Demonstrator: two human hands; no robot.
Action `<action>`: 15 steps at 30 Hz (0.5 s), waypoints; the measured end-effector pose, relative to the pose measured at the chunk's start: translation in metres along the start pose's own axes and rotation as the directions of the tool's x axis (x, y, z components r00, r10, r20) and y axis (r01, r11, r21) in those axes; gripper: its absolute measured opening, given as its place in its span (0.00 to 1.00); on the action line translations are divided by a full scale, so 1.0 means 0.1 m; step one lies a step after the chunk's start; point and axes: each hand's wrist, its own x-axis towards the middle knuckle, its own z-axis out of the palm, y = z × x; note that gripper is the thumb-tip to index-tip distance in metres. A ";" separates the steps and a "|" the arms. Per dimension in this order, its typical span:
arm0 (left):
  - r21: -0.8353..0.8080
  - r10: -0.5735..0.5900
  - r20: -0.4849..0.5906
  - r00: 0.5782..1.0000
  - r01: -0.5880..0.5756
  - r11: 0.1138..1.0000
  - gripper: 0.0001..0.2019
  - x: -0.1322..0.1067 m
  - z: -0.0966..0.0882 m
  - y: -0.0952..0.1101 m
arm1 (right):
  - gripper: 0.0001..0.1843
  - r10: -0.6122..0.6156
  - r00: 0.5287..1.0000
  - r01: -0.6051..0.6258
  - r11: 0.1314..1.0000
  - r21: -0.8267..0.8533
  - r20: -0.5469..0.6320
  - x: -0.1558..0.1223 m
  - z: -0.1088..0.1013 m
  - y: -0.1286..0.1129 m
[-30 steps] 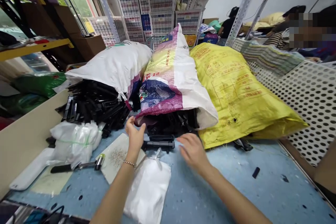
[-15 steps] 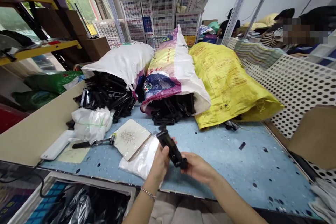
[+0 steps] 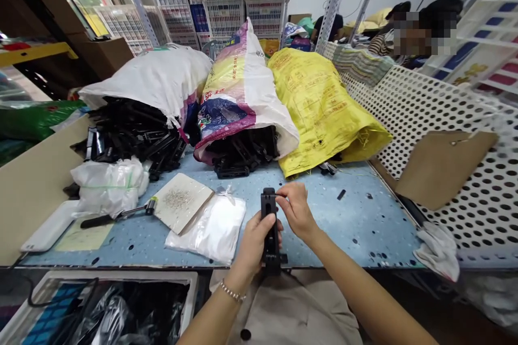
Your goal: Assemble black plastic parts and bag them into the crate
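At the near edge of the blue table, the person now holds one black piece standing straight up, close to the body. A second ago both hands were far out by the pink and white sack, at the heap of black parts spilling from its mouth. Half a second ago the piece lay slanted between the hands. So it is out of the heap now and held steady, where both hands can get at its top end.

The left hand is wrapped around the middle of the piece, fingers closed tight on it. The right hand has its thumb and first finger pinched together at the top corner of the piece. There may be something tiny in that pinch, but it is too small to tell.

The piece looks like hard, dull black plastic. It is long and flat-sided, with a little hole near the top and a wider foot at the bottom.

The sack looks woven and crinkly. A white sack and a yellow sack lie on either side of it. Near the left hand lies a soft, see-through bag with white stuff inside. Beside that is a flat pale square card with small grains on it, and a small hammer with a black handle.
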 end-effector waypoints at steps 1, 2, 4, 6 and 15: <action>0.001 0.027 -0.035 0.999 -0.027 1.000 0.20 0.03 -0.01 0.02 | 0.13 0.037 0.999 -0.037 0.999 0.025 0.031 -0.03 0.01 -0.01; -0.009 0.049 -0.066 0.997 -0.050 0.999 0.21 0.06 -0.03 0.04 | 0.14 0.046 0.997 -0.048 0.998 0.046 0.058 -0.07 0.02 -0.03; -0.057 0.067 -0.111 0.992 -0.074 0.996 0.24 0.11 -0.07 0.08 | 0.17 -0.038 0.995 0.033 0.998 0.050 0.094 -0.21 0.03 -0.07; -0.110 0.055 -0.123 0.991 -0.069 0.992 0.24 0.14 -0.09 0.11 | 0.17 -0.200 0.975 0.200 0.980 0.006 0.093 -0.37 0.06 -0.12; 0.080 0.163 -0.236 0.958 -0.148 0.986 0.20 0.35 -0.29 -0.11 | 0.15 -0.278 0.912 0.281 0.959 0.035 0.301 -0.29 0.06 -0.01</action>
